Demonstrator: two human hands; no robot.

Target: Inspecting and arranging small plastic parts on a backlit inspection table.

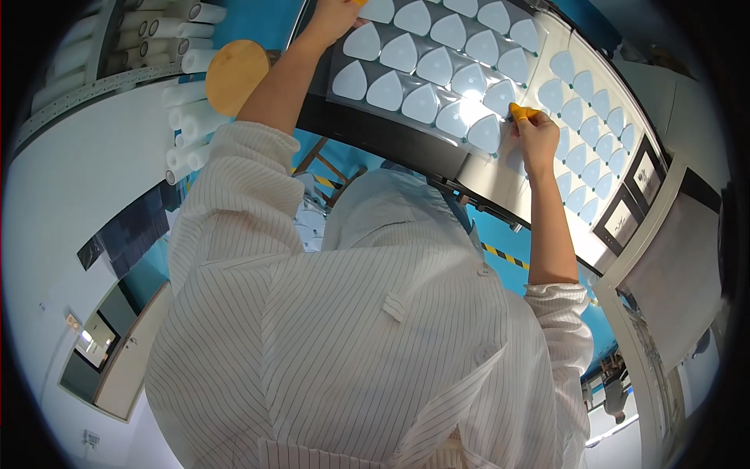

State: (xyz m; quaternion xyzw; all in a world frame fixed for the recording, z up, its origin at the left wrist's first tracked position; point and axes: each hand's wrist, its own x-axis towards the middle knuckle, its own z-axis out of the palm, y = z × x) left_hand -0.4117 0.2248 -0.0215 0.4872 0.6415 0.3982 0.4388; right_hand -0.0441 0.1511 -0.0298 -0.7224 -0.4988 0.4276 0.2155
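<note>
A clear plastic sheet (380,60) carrying rows of pale blue, rounded-triangle pieces spans the dark worktop in front of me. My right hand (537,139) pinches its right edge, with orange covers on the fingertips. At the sheet's far left edge is my left hand (334,19), partly cut off by the top of the picture. Its fingers close on that edge, and an orange fingertip cover shows there too. Bright glare falls on the pieces near my right hand.
Right of the sheet, a lit white surface (539,191) bears more pale blue pieces (576,159). Two black-framed pictures (621,223) lie at its right end. A round wooden stool top (237,76) and white rolls (187,117) are at the left. The worktop's front edge (375,144) runs before my body.
</note>
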